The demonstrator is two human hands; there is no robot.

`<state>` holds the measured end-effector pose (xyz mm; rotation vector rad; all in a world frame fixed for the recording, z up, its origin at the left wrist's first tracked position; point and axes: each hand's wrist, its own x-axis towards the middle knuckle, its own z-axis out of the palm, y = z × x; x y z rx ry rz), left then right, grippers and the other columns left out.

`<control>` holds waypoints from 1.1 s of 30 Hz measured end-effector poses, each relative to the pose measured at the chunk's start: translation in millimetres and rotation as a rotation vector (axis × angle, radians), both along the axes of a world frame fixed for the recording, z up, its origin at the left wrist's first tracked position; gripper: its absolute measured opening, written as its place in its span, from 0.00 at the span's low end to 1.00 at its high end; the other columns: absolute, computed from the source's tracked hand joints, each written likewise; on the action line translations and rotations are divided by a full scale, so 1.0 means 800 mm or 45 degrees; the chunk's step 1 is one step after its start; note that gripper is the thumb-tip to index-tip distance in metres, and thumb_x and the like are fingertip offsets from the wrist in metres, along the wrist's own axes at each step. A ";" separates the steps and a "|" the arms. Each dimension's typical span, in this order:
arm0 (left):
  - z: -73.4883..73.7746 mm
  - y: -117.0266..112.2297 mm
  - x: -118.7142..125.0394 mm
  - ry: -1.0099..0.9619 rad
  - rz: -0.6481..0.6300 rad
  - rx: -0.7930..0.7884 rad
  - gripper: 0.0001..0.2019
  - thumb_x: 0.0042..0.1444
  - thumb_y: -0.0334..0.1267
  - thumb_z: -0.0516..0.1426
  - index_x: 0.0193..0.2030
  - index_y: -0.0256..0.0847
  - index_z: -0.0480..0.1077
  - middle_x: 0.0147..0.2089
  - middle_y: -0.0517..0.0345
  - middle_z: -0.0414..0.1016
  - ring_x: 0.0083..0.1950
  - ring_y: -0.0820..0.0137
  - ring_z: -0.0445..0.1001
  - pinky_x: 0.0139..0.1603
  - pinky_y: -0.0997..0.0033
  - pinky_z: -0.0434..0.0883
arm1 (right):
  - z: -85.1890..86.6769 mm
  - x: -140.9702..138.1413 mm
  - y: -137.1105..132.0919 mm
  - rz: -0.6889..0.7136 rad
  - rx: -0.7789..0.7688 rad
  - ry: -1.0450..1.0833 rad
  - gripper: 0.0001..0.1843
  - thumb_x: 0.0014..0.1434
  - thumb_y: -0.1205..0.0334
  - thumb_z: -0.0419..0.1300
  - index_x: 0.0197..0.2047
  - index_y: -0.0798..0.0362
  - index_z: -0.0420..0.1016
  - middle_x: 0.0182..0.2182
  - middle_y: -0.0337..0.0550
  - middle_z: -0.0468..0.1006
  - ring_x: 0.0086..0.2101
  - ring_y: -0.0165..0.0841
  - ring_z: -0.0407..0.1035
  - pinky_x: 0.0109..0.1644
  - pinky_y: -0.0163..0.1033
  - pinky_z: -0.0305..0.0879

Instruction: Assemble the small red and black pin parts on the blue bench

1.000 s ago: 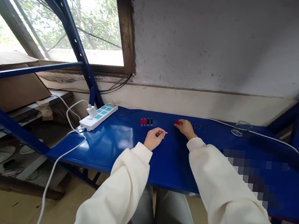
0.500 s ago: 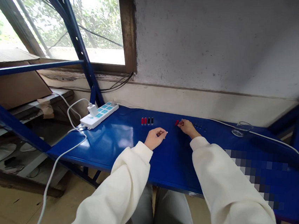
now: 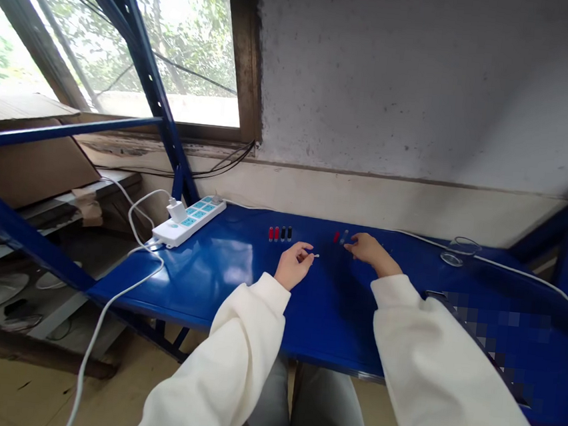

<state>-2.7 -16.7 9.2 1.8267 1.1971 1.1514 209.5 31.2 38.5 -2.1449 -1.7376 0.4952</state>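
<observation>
My left hand (image 3: 293,266) is pinched around a small whitish metal-looking piece (image 3: 316,255), whose tip sticks out past the fingers. My right hand (image 3: 368,250) hovers low over the blue table, thumb and index finger apart, with nothing visible between them. Just left of its fingertips stand a small red cylinder (image 3: 336,237) and a pale, see-through one (image 3: 344,237). Farther left, two red cylinders (image 3: 273,234) and two black cylinders (image 3: 287,233) form a short row.
A white power strip (image 3: 190,223) with a plugged-in adapter lies at the table's left end, its cable (image 3: 103,316) hanging over the front edge. Round clear lids (image 3: 451,259) and a white cord (image 3: 515,265) are at the back right. Blurred blocks cover something under my right forearm.
My right hand has moved slightly right, away from the red cylinder, and its fingers have parted. The pale cylinder now shows beside the red one. My left hand stays nearly in place.
</observation>
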 end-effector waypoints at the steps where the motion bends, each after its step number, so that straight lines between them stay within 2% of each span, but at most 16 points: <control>1: 0.000 0.000 0.000 0.089 0.067 0.049 0.15 0.52 0.37 0.50 0.47 0.36 0.65 0.27 0.58 0.70 0.28 0.74 0.69 0.34 0.74 0.66 | 0.003 -0.007 -0.010 -0.004 0.106 0.018 0.18 0.50 0.60 0.58 0.43 0.60 0.72 0.25 0.48 0.76 0.27 0.34 0.71 0.32 0.34 0.63; 4: 0.007 -0.002 -0.001 0.439 0.273 0.156 0.26 0.53 0.36 0.49 0.60 0.38 0.53 0.33 0.54 0.72 0.33 0.69 0.71 0.35 0.72 0.66 | 0.002 -0.036 -0.040 0.054 0.492 0.161 0.15 0.54 0.57 0.52 0.40 0.56 0.73 0.30 0.47 0.77 0.32 0.33 0.71 0.36 0.35 0.64; 6: 0.015 0.000 0.000 0.626 0.364 0.150 0.31 0.53 0.37 0.49 0.64 0.38 0.43 0.37 0.50 0.72 0.36 0.65 0.72 0.36 0.70 0.66 | -0.006 -0.056 -0.055 0.124 0.740 0.166 0.16 0.57 0.58 0.48 0.42 0.55 0.71 0.34 0.47 0.77 0.34 0.33 0.71 0.39 0.36 0.64; 7: 0.019 0.002 0.001 0.677 0.399 0.132 0.33 0.54 0.37 0.49 0.65 0.38 0.40 0.37 0.48 0.72 0.36 0.64 0.72 0.36 0.69 0.65 | -0.011 -0.064 -0.060 0.207 0.786 0.117 0.16 0.57 0.58 0.47 0.43 0.54 0.71 0.36 0.47 0.76 0.34 0.34 0.70 0.39 0.37 0.64; 9: 0.024 0.010 0.002 0.698 0.446 0.105 0.34 0.54 0.37 0.49 0.65 0.36 0.37 0.37 0.46 0.72 0.36 0.61 0.73 0.38 0.67 0.65 | -0.020 -0.075 -0.068 0.399 0.780 0.051 0.16 0.57 0.59 0.47 0.43 0.52 0.71 0.39 0.46 0.75 0.36 0.33 0.70 0.40 0.37 0.64; 11: 0.025 0.019 0.003 0.656 0.466 0.086 0.35 0.53 0.37 0.50 0.65 0.35 0.39 0.36 0.44 0.72 0.37 0.58 0.73 0.40 0.64 0.64 | -0.026 -0.079 -0.071 0.482 0.733 0.028 0.16 0.57 0.60 0.47 0.43 0.51 0.71 0.39 0.45 0.75 0.36 0.33 0.70 0.40 0.36 0.64; 16: 0.016 0.041 0.001 0.519 0.461 0.029 0.35 0.49 0.35 0.54 0.63 0.33 0.46 0.34 0.43 0.72 0.39 0.54 0.72 0.44 0.61 0.63 | -0.030 -0.078 -0.071 0.494 0.645 0.030 0.15 0.58 0.60 0.47 0.41 0.51 0.72 0.36 0.44 0.76 0.32 0.32 0.69 0.37 0.36 0.62; 19: 0.013 0.048 0.001 0.630 0.444 -0.019 0.33 0.50 0.36 0.53 0.62 0.31 0.47 0.34 0.41 0.72 0.41 0.53 0.72 0.44 0.60 0.62 | -0.032 -0.079 -0.071 0.514 0.622 0.029 0.15 0.58 0.60 0.47 0.40 0.51 0.72 0.34 0.43 0.76 0.31 0.32 0.68 0.34 0.35 0.60; 21: 0.014 0.051 0.001 0.738 0.440 -0.007 0.29 0.53 0.37 0.50 0.61 0.31 0.49 0.38 0.38 0.71 0.42 0.53 0.72 0.43 0.60 0.63 | -0.033 -0.080 -0.071 0.537 0.618 0.033 0.14 0.58 0.59 0.46 0.40 0.51 0.72 0.34 0.43 0.76 0.31 0.31 0.68 0.34 0.34 0.60; 24: 0.015 0.055 0.001 0.775 0.452 0.073 0.19 0.56 0.35 0.46 0.55 0.33 0.58 0.42 0.37 0.70 0.42 0.56 0.72 0.42 0.61 0.63 | -0.035 -0.082 -0.071 0.557 0.622 0.049 0.14 0.58 0.60 0.46 0.39 0.51 0.72 0.34 0.43 0.76 0.30 0.31 0.67 0.34 0.34 0.59; 28: 0.012 0.057 -0.001 0.576 0.419 0.122 0.09 0.55 0.33 0.48 0.40 0.37 0.66 0.35 0.44 0.72 0.37 0.61 0.73 0.38 0.66 0.65 | -0.034 -0.081 -0.070 0.542 0.644 0.083 0.12 0.58 0.60 0.47 0.36 0.52 0.71 0.32 0.42 0.75 0.29 0.30 0.66 0.33 0.34 0.58; 30: 0.008 0.055 0.000 0.297 0.356 0.063 0.06 0.54 0.33 0.50 0.37 0.38 0.66 0.31 0.50 0.72 0.31 0.67 0.72 0.33 0.70 0.65 | -0.033 -0.081 -0.071 0.485 0.657 0.096 0.12 0.58 0.58 0.46 0.34 0.52 0.69 0.29 0.42 0.73 0.27 0.30 0.65 0.31 0.33 0.57; 33: 0.004 0.046 0.003 -0.225 0.210 -0.169 0.06 0.55 0.34 0.49 0.37 0.37 0.64 0.29 0.56 0.71 0.18 0.78 0.64 0.22 0.77 0.62 | -0.030 -0.082 -0.072 0.329 0.679 0.123 0.13 0.59 0.54 0.45 0.34 0.52 0.65 0.27 0.42 0.72 0.25 0.31 0.64 0.28 0.33 0.54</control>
